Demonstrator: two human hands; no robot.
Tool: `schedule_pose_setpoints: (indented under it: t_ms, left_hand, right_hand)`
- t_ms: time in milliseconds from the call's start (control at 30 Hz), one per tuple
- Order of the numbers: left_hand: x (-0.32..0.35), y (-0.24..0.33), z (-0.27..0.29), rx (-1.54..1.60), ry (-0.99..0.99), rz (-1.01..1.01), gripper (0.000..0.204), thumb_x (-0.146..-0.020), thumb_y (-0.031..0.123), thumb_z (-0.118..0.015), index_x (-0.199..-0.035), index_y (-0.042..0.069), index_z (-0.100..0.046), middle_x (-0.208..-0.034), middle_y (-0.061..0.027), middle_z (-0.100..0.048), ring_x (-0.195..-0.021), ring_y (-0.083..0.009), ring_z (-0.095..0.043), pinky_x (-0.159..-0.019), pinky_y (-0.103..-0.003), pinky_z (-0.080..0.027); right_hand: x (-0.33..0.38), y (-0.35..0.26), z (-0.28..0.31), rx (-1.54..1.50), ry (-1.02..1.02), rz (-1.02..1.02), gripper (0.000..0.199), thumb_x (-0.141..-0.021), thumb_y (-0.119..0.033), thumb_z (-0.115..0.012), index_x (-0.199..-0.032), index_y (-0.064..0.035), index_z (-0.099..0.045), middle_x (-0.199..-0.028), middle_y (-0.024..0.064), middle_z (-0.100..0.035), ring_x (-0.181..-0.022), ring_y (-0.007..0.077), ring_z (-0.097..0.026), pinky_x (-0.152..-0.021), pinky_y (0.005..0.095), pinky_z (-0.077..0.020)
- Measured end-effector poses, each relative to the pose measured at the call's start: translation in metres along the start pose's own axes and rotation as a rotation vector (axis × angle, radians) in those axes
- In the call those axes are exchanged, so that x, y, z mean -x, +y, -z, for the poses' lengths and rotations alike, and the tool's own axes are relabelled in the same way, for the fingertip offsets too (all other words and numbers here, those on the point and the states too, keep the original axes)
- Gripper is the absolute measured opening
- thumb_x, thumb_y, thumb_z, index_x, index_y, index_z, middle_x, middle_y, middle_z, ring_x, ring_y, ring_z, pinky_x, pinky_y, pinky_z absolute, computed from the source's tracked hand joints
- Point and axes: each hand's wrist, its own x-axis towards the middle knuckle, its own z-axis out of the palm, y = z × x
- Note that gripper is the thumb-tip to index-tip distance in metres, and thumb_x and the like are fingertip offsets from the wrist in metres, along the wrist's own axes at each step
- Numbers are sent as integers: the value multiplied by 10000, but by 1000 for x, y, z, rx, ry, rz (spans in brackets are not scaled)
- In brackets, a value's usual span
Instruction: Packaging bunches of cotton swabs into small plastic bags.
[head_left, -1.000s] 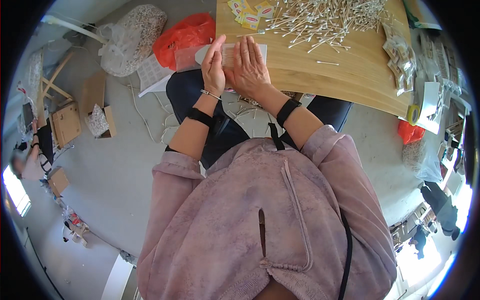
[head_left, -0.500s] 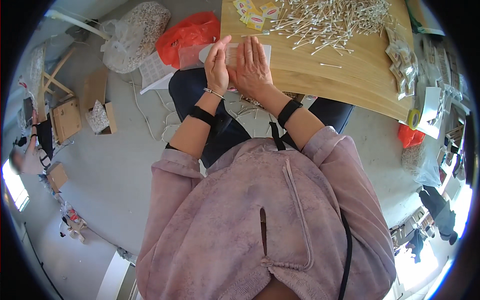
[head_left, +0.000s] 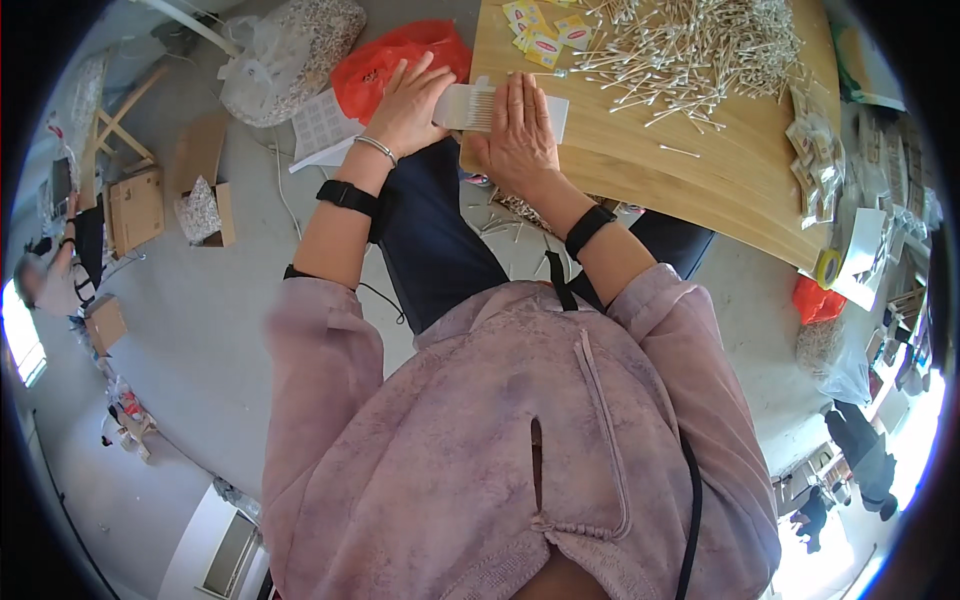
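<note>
At the table's left front corner a row of cotton swabs (head_left: 480, 108) lies side by side on a white card (head_left: 558, 118). My right hand (head_left: 520, 140) rests flat over the right part of the row, fingers straight and close together, hiding what is beneath. My left hand (head_left: 405, 110) is at the left end of the card, its fingers spread and the thumb next to the card's edge. Whether the thumb touches it I cannot tell. A single cotton swab (head_left: 680, 151) lies apart on the wood.
A large heap of loose cotton swabs (head_left: 690, 60) covers the far side of the table (head_left: 700, 190). Yellow and white packets (head_left: 543, 46) lie beside it. Packed bags (head_left: 815, 150) and a tape roll (head_left: 827, 268) line the right edge. A red plastic bag (head_left: 385, 65) stands at the left.
My left hand has moved left, away from my right hand, and its fingers have spread. More of the swab row shows between the hands. My right hand stays flat on the row.
</note>
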Motion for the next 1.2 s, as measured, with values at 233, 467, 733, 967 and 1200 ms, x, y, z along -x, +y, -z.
schedule_pose_setpoints:
  t_ms: [233, 467, 733, 967, 1200]
  left_hand:
    - [-3, -2, -2, 49, 47, -42, 631, -650, 244, -755, -1207, 72, -513, -1223, -91, -563, -1282, -249, -401, -1129, -439, -188]
    - [-5, -6, -6, 79, 104, -96, 606, -640, 225, -757, -1178, 66, -527, -1201, -112, -567, -1251, -252, -430, -1118, -445, -228]
    - [-5, -11, -10, 125, 59, -95, 620, -637, 248, -760, -1184, 75, -525, -1215, -120, -555, -1249, -261, -429, -1119, -453, -222]
    - [-2, -15, -2, 177, 46, -68, 729, -645, 273, -764, -1278, 82, -458, -1278, -130, -510, -1280, -279, -398, -1118, -429, -218]
    - [17, -38, -28, 1219, 247, 569, 604, -852, 434, -609, -1257, 8, -468, -1175, -139, -570, -1118, -210, -521, -939, -308, -419]
  right_hand:
    - [-3, -3, -2, -6, -6, 15, 767, -862, -458, -409, -1361, 110, -276, -1454, 273, -217, -1393, 372, -115, -1145, 423, -31]
    - [-10, -13, -2, -8, -13, 31, 770, -864, -461, -419, -1357, 113, -278, -1450, 276, -222, -1390, 376, -126, -1144, 428, -42]
    - [-14, -22, -5, -13, -4, 54, 754, -880, -432, -425, -1360, 124, -258, -1444, 292, -218, -1386, 386, -131, -1141, 436, -49]
    - [-15, -24, -11, -3, -8, 67, 764, -884, -431, -427, -1368, 128, -235, -1451, 294, -203, -1391, 386, -118, -1141, 437, -45]
    - [-16, -26, -14, -58, -4, 53, 777, -885, -430, -451, -1372, 130, -221, -1463, 294, -169, -1395, 400, -81, -1138, 450, -22]
